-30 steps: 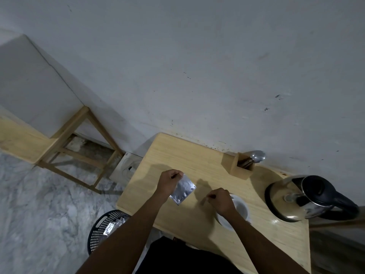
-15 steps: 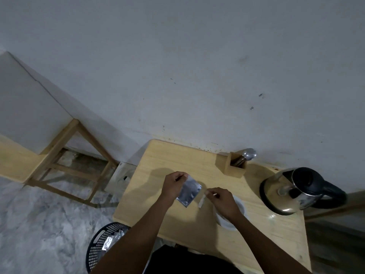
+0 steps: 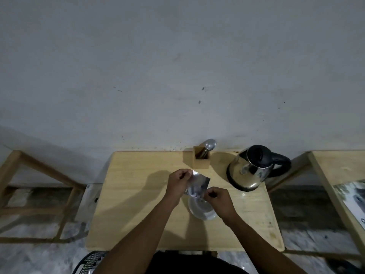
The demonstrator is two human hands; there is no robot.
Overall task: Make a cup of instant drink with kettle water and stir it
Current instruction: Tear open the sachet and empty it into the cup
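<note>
A silver foil sachet point(image 3: 198, 184) is held above the white cup point(image 3: 201, 211) on the wooden table point(image 3: 134, 204). My left hand point(image 3: 178, 183) pinches the sachet's upper left corner. My right hand point(image 3: 217, 200) pinches its lower edge just over the cup's rim and hides part of the cup. A steel kettle point(image 3: 250, 171) with a black lid and handle stands at the back right of the table. A spoon point(image 3: 208, 146) leans in a small wooden holder point(image 3: 200, 162) at the back, to the left of the kettle.
A grey wall rises directly behind the table. Wooden frames stand to the left point(image 3: 39, 186) and right point(image 3: 325, 175). A black mesh bin point(image 3: 87, 263) sits on the marble floor at the table's near left corner.
The view has swung so the table faces me squarely. My hands have come together, and the sachet now sits over the cup with both hands on it.
</note>
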